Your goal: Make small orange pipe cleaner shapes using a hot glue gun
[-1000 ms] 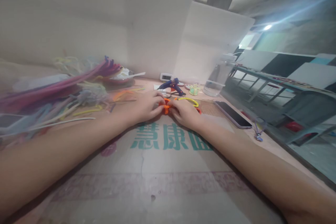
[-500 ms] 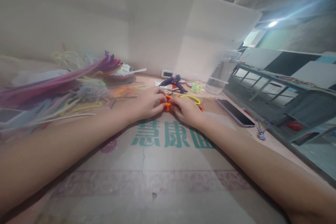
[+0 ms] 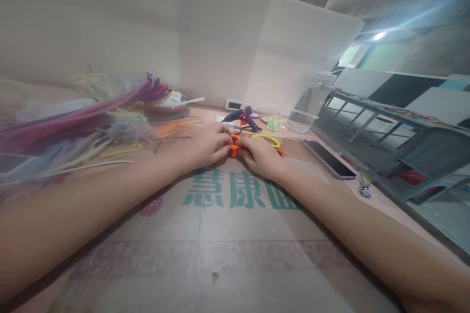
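A small orange fuzzy piece is pinched between my two hands above the cardboard sheet with green characters. My left hand grips its left side with thumb and fingers. From the right, my right hand holds the same piece with its fingertips closed. A yellow loop lies just behind my right hand, with a bit of red beside it. The fingers cover part of the orange piece, so its full shape is hidden.
Behind the hands are a dark blue glue gun, a small digital clock and a pale yellow-green piece. A clear jar and a phone are to the right. Bundled fuzzy stems fill the left.
Both hands stay almost in place around the orange piece. The view has shifted very slightly; nothing has been let go or newly taken.
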Tool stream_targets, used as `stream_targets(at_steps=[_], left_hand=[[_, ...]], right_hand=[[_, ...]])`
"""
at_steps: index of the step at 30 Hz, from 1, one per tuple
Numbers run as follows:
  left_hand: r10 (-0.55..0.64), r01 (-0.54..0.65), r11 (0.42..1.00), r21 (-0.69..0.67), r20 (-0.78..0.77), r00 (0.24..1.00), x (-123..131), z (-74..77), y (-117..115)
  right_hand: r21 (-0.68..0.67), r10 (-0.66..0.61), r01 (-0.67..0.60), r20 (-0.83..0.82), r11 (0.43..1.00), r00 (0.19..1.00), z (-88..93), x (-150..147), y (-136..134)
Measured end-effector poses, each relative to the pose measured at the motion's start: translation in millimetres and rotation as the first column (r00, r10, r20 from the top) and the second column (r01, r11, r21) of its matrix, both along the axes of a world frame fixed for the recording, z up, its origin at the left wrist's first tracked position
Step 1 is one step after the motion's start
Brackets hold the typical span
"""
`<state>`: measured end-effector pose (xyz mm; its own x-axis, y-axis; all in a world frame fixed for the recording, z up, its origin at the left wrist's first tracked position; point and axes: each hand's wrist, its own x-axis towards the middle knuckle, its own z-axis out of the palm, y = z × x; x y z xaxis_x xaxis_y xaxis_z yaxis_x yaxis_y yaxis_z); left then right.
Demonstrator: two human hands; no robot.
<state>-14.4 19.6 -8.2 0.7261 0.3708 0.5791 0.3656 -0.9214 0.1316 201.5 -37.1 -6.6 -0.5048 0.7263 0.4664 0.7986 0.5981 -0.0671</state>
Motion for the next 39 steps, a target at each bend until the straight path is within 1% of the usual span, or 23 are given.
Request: stream_targets(at_steps=[7,16,24,28,34,39], left_hand=[[-0.012,0.012,1.000,0.004,0.013,1.000,-0.5,-0.3,-0.3],[-0.033,0.033,0.999,0.012,0.015,0.999,-0.7,1.8,-1.6],[0.006,-0.006,0.999,0.042,0.005,1.000,-1.0,3.2,-3.4],[0.000,0.000,0.999,0.054,0.001,1.000,-1.4,2.5,-2.4],[-0.012,0.012,1.000,0.009,0.001,1.000,-1.2,1.9,-1.8],[-0.021,0.021,1.000,0.012,0.008,1.000,-0.2,1.0,-0.5]], right_hand=[[0.019,-0.001,0.001,-0.015,1.000,1.000,-3.2,1.8,1.5],[0.016,0.006,-0.005,-0.036,1.000,0.999,0.3,-1.4,-2.0],[0.015,-0.002,0.002,-0.036,1.000,0.999,-0.4,-0.8,-1.6],[0.020,0.001,0.000,-0.036,1.000,0.999,-2.4,0.4,0.1],[0.036,0.004,-0.004,-0.017,0.999,1.000,-3.4,0.9,1.1],[0.006,-0.002,0.002,-0.024,1.000,1.000,0.7,-1.7,-2.1]])
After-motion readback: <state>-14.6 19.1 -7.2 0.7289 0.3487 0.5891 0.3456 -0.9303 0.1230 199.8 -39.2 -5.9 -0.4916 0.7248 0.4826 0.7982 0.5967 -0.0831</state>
